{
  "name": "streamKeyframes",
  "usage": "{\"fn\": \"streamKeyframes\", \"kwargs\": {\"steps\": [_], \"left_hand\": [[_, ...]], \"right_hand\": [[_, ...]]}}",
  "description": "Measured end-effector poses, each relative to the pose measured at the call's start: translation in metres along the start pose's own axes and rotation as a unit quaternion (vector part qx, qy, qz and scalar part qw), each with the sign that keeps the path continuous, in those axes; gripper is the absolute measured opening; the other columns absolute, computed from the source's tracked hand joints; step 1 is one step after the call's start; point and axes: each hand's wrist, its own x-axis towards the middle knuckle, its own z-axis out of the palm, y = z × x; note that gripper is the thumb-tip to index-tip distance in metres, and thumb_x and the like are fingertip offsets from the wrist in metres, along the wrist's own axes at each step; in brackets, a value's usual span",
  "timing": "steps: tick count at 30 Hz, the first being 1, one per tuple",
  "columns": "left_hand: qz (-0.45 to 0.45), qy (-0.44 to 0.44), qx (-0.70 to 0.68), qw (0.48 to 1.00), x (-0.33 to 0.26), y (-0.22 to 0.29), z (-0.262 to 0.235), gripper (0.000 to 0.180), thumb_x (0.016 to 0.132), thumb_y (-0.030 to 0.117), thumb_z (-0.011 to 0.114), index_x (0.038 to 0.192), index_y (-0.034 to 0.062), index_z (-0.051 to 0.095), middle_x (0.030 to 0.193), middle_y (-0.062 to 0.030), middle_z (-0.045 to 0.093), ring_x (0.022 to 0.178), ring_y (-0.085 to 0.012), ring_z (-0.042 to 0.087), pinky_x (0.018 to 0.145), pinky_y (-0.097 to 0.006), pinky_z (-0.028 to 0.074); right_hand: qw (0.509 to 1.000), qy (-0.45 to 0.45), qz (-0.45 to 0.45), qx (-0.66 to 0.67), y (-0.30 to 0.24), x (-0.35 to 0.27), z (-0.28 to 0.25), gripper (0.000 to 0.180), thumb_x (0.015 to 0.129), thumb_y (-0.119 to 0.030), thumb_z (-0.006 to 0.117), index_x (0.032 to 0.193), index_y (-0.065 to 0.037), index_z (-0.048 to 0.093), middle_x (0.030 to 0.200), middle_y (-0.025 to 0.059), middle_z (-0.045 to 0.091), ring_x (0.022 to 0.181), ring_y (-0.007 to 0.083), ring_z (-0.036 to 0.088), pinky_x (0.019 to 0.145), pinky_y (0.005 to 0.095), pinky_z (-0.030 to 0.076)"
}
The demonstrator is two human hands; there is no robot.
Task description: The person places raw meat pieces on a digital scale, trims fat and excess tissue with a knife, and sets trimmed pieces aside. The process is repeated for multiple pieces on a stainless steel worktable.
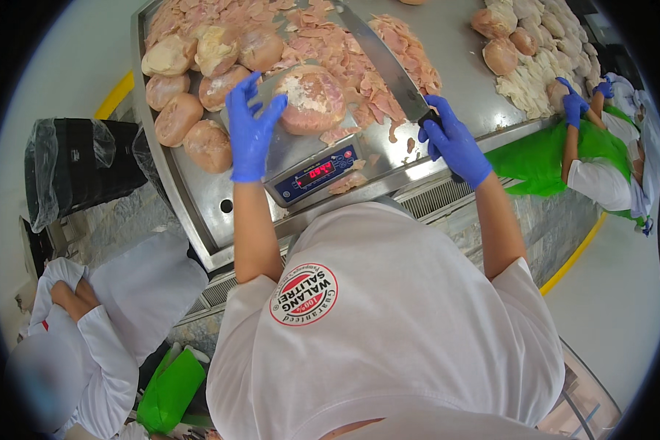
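Observation:
My left hand point(249, 128), in a blue glove, is held with fingers spread at the left edge of a clear bag of raw chicken point(314, 99); I cannot tell whether it touches. The bag lies on the pan of a digital scale point(317, 173) with a red display. My right hand point(453, 143), also gloved in blue, grips the handle of a large cleaver. The cleaver's blade point(380, 57) points away over a pile of sliced raw chicken point(341, 48) on the steel table point(198, 205).
Several filled bags of chicken point(191, 95) lie left of the scale. At the right a co-worker in a green apron has gloved hands point(576, 103) on more chicken. Another person in white point(88, 330) is at lower left, near a black lined bin point(73, 169).

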Motion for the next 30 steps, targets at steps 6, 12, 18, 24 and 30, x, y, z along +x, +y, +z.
{"fn": "streamKeyframes", "kwargs": {"steps": [6, 12, 18, 24, 30], "left_hand": [[-0.068, -0.201, -0.105, 0.972, 0.068, -0.025, 0.015, 0.061, 0.084, 0.028, 0.075, 0.135, 0.0031, 0.053, 0.138, -0.0143, 0.052, 0.126, -0.0241, 0.051, 0.104, -0.035, 0.042], [-0.155, -0.130, -0.168, 0.965, 0.035, -0.028, 0.046, 0.068, 0.081, 0.024, 0.078, 0.137, 0.0014, 0.047, 0.134, -0.0182, 0.053, 0.121, -0.0264, 0.053, 0.101, -0.034, 0.046], [-0.260, -0.055, -0.243, 0.933, 0.001, 0.033, 0.120, 0.090, 0.069, 0.022, 0.086, 0.142, 0.0053, 0.035, 0.134, -0.0195, 0.039, 0.114, -0.0348, 0.054, 0.099, -0.039, 0.047], [-0.053, -0.039, 0.126, 0.990, -0.012, 0.013, 0.197, 0.109, 0.055, 0.026, 0.093, 0.145, 0.0111, 0.033, 0.140, -0.0244, 0.021, 0.126, -0.0418, 0.035, 0.107, -0.050, 0.037], [-0.014, -0.058, 0.284, 0.957, -0.016, 0.011, 0.239, 0.112, 0.051, 0.032, 0.096, 0.142, 0.0100, 0.035, 0.140, -0.0222, 0.025, 0.127, -0.0415, 0.033, 0.111, -0.046, 0.032]], "right_hand": [[0.974, 0.018, 0.011, 0.224, 0.013, 0.026, 0.066, 0.040, 0.095, -0.014, 0.064, 0.129, -0.004, 0.045, 0.091, 0.0083, 0.064, 0.070, 0.0137, 0.063, 0.065, 0.0300, 0.057], [0.898, 0.094, -0.001, 0.431, 0.028, 0.073, 0.101, 0.041, 0.091, -0.004, 0.061, 0.127, -0.003, 0.041, 0.103, 0.0124, 0.061, 0.089, 0.0224, 0.067, 0.077, 0.0352, 0.060], [0.961, 0.126, -0.057, 0.240, 0.068, 0.121, 0.025, 0.044, 0.090, -0.013, 0.065, 0.129, -0.002, 0.049, 0.112, 0.0119, 0.062, 0.098, 0.0185, 0.064, 0.085, 0.0322, 0.053], [0.989, 0.136, -0.064, -0.009, 0.121, 0.182, -0.007, 0.056, 0.093, -0.021, 0.064, 0.141, -0.003, 0.043, 0.129, 0.0174, 0.060, 0.114, 0.0255, 0.059, 0.096, 0.0360, 0.048], [0.968, 0.068, -0.107, -0.216, 0.151, 0.194, -0.016, 0.043, 0.097, -0.030, 0.054, 0.135, -0.016, 0.042, 0.111, 0.0211, 0.067, 0.103, 0.0422, 0.064, 0.088, 0.0496, 0.051]]}}
